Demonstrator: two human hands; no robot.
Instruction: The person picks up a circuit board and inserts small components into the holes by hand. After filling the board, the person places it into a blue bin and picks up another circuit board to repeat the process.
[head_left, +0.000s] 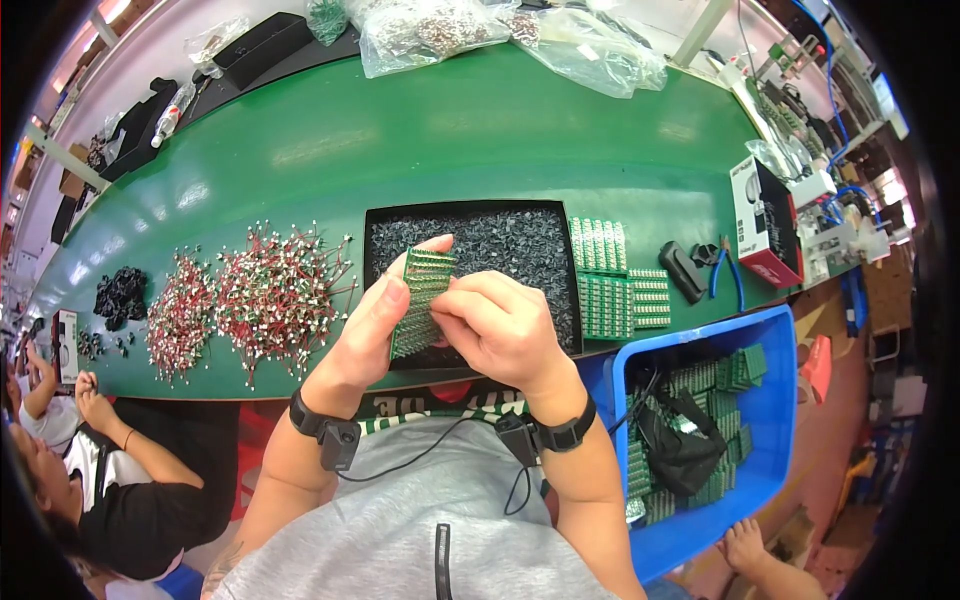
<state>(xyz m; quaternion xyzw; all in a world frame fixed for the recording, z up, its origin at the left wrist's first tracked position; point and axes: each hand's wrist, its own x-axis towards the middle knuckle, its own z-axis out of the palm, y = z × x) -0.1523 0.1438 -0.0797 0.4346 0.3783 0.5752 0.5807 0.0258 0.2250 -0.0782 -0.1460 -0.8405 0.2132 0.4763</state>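
Holding a board [420, 295] in the closed fingers of the left hand [366, 328], over the tray [460, 206] of chips [515, 240]. Bunching the fingers of the right hand [502, 322] narrowly at the board's right side; too hidden to tell whether pinching anything. Showing, on the desk [550, 140], wires [280, 290] left of the tray, stacked boards [605, 305] just right of it, pliers [738, 288] farther right, and a bin [772, 425] to its near right.

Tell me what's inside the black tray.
Many small dark pieces lie in the black tray. The left hand, right hand and green board block part of it; what lies behind them or under the pieces can't be seen.
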